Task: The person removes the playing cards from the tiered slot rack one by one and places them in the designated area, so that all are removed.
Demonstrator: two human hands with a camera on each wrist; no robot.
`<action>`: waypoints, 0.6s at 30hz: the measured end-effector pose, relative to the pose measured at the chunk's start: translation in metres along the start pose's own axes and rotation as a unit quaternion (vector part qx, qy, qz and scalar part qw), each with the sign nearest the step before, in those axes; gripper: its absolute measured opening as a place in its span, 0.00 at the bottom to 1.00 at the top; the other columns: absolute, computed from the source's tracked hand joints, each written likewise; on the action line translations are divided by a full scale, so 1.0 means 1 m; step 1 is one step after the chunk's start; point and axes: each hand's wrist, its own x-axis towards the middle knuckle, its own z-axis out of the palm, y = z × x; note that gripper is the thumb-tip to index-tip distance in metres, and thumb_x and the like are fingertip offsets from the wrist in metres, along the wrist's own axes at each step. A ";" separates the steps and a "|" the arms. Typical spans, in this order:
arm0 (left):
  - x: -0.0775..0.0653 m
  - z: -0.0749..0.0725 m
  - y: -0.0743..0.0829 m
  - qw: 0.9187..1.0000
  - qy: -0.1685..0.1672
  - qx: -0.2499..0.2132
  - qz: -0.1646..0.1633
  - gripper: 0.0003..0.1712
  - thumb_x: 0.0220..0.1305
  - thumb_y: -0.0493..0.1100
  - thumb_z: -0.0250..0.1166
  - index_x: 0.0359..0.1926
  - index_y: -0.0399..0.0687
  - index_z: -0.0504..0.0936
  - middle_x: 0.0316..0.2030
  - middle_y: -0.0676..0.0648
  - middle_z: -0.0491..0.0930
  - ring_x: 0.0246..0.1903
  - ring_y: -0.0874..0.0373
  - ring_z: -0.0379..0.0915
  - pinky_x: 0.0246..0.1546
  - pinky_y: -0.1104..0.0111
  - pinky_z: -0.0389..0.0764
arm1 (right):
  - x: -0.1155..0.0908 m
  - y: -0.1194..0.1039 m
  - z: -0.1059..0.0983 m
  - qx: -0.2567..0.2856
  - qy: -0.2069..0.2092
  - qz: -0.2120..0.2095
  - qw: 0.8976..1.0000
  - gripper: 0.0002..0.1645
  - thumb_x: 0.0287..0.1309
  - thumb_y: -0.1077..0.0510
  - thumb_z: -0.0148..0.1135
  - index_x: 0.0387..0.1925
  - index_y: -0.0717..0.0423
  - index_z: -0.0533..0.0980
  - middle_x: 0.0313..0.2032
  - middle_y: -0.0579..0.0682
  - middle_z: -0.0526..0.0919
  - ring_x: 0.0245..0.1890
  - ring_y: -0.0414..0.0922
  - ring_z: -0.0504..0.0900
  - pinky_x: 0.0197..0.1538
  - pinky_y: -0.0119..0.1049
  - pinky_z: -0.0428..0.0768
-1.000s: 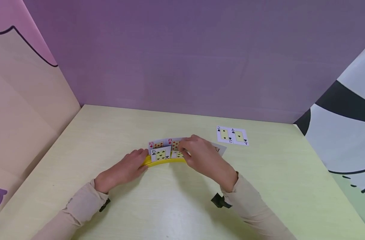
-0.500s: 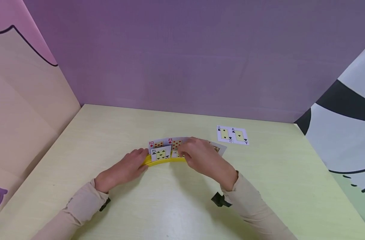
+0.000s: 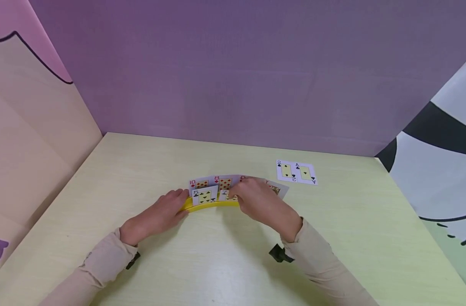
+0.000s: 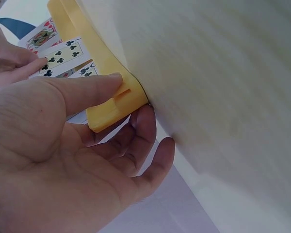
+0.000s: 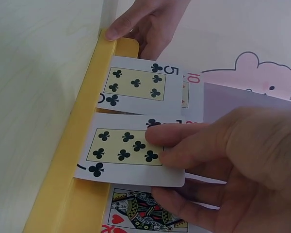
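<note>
A curved yellow card holder (image 3: 214, 205) lies on the table with playing cards standing in it. My left hand (image 3: 164, 214) grips its left end, thumb (image 4: 99, 92) on the front and fingers curled behind. My right hand (image 3: 263, 204) pinches the seven of clubs (image 5: 119, 160), whose lower edge meets the holder's front slot. Left of that card stands the five of clubs (image 5: 136, 97). Behind them is a back row with the ten of diamonds (image 3: 196, 184), the eight of diamonds (image 3: 225, 182) and a heart face card (image 5: 145, 208). My right hand covers part of this row.
The two of spades (image 3: 286, 171) and the ace of clubs (image 3: 306, 173) lie face up side by side, back right of the holder. A purple panel (image 3: 233, 76) rises at the table's (image 3: 217, 263) back edge, with printed panels on both sides.
My right hand has moved down slightly with the seven of clubs, and more of the back row shows above it. My left hand stays on the holder's end.
</note>
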 end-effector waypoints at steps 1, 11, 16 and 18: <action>0.000 0.000 -0.001 1.000 -0.002 0.000 -0.001 0.27 0.65 0.39 0.68 0.59 0.31 0.69 0.50 0.40 0.76 0.46 0.49 0.71 0.47 0.56 0.78 | 0.000 -0.001 -0.001 0.000 -0.001 0.002 1.000 0.16 0.59 0.72 0.62 0.41 0.53 0.87 0.42 0.48 0.88 0.45 0.45 0.84 0.41 0.36 0.81; -0.002 0.000 -0.001 1.000 -0.014 -0.014 -0.014 0.31 0.66 0.39 0.68 0.63 0.29 0.67 0.54 0.38 0.75 0.49 0.47 0.71 0.52 0.54 0.78 | -0.009 0.005 -0.021 0.047 0.029 -0.004 0.998 0.16 0.61 0.72 0.57 0.42 0.56 0.86 0.44 0.49 0.87 0.43 0.44 0.84 0.37 0.33 0.79; -0.002 0.000 -0.002 1.000 -0.015 -0.011 -0.013 0.32 0.65 0.39 0.68 0.64 0.28 0.67 0.56 0.37 0.75 0.50 0.46 0.71 0.52 0.53 0.78 | -0.019 0.010 -0.037 0.088 0.082 -0.023 0.992 0.14 0.62 0.71 0.57 0.40 0.57 0.86 0.41 0.47 0.87 0.43 0.44 0.84 0.43 0.38 0.81; -0.002 0.000 -0.003 1.000 -0.014 -0.011 -0.011 0.32 0.66 0.39 0.68 0.64 0.28 0.67 0.55 0.37 0.75 0.49 0.46 0.71 0.52 0.53 0.78 | -0.023 0.012 -0.042 0.098 0.112 -0.029 0.989 0.13 0.62 0.70 0.58 0.39 0.57 0.86 0.40 0.47 0.87 0.42 0.44 0.84 0.45 0.40 0.82</action>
